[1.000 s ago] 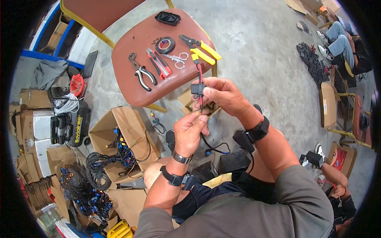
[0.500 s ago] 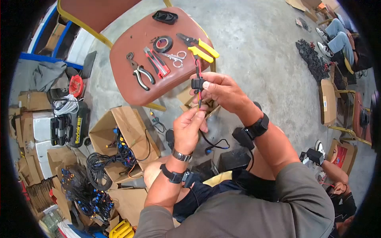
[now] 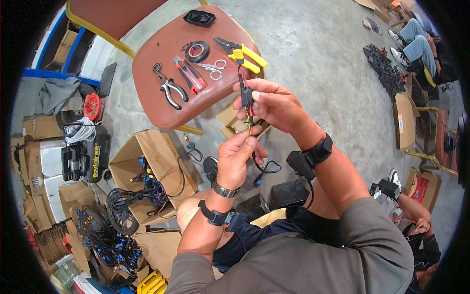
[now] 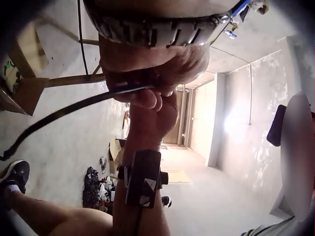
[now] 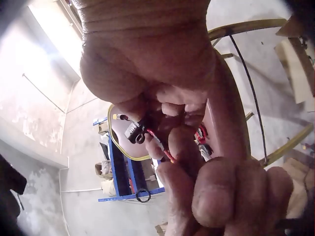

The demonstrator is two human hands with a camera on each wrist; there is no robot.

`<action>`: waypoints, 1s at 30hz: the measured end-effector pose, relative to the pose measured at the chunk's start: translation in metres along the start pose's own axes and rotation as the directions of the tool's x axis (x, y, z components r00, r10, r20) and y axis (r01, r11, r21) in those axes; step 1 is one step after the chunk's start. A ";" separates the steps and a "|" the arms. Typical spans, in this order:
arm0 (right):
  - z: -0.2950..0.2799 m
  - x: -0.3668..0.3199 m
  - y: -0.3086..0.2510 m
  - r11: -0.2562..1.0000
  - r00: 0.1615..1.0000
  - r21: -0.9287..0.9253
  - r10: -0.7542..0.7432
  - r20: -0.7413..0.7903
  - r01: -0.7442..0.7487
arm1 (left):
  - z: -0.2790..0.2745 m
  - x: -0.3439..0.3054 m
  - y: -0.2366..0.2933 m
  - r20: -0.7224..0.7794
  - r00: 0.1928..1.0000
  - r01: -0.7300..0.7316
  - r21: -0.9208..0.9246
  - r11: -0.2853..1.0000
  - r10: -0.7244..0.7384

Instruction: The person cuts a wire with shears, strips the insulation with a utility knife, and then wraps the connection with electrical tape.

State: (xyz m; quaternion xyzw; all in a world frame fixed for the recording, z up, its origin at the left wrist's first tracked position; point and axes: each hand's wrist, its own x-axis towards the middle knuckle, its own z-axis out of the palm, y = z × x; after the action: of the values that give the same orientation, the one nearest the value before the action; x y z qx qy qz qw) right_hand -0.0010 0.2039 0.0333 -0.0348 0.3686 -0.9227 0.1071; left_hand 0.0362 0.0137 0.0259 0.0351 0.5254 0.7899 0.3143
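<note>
My right hand (image 3: 276, 105) pinches a small black box (image 3: 247, 96) set into a cable of red and black wires. Above it, a yellow connector (image 3: 238, 55) on the cable overlaps the yellow-handled wire strippers (image 3: 252, 60) in the head view. Just below the box, the thumb and index finger of my left hand (image 3: 232, 159) pinch the thin wires (image 3: 249, 122), a yellow one among them. A black cable tail (image 4: 64, 109) hangs from that hand, with blue-tipped ends (image 3: 258, 180). Seen from the right wrist, the box (image 5: 134, 132) shows a ribbed face beside the fingers.
On the brown chair seat (image 3: 147, 100) lie pliers (image 3: 169, 87), a red utility knife (image 3: 191, 76), black tape (image 3: 197, 51), scissors (image 3: 211, 68) and a black pouch (image 3: 199, 18). Cardboard boxes (image 3: 161, 152) with bundled cables (image 3: 105, 240) stand at left. Another person (image 3: 421, 225) sits at right.
The black box has turned in my right hand, from its broad side to a narrower one. My left hand has shifted slightly right and up along the wires. The chair sits a little further left in view.
</note>
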 end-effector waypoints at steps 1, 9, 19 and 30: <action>0.000 0.001 -0.002 1.000 1.000 0.001 -0.012 -0.003 0.012 | 0.001 0.000 0.001 0.001 1.000 -0.014 -0.035 0.999 0.014; -0.002 0.001 -0.003 0.999 1.000 0.038 -0.027 -0.003 0.027 | -0.004 0.000 0.001 0.105 0.989 0.124 -0.148 0.981 -0.109; 0.004 0.004 -0.003 0.999 0.999 -0.019 0.037 0.035 -0.036 | -0.006 -0.010 0.015 0.114 0.986 0.133 -0.099 0.986 -0.121; 0.004 0.021 0.018 0.886 0.985 -0.441 0.085 -0.150 -0.143 | -0.039 -0.010 0.046 -0.171 0.965 -0.239 -0.258 0.936 0.199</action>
State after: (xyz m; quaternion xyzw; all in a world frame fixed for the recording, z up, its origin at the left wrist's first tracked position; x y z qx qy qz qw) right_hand -0.0181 0.1837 0.0242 0.0214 0.5797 -0.8046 0.1268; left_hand 0.0081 -0.0350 0.0504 -0.0073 0.4239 0.8860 0.1878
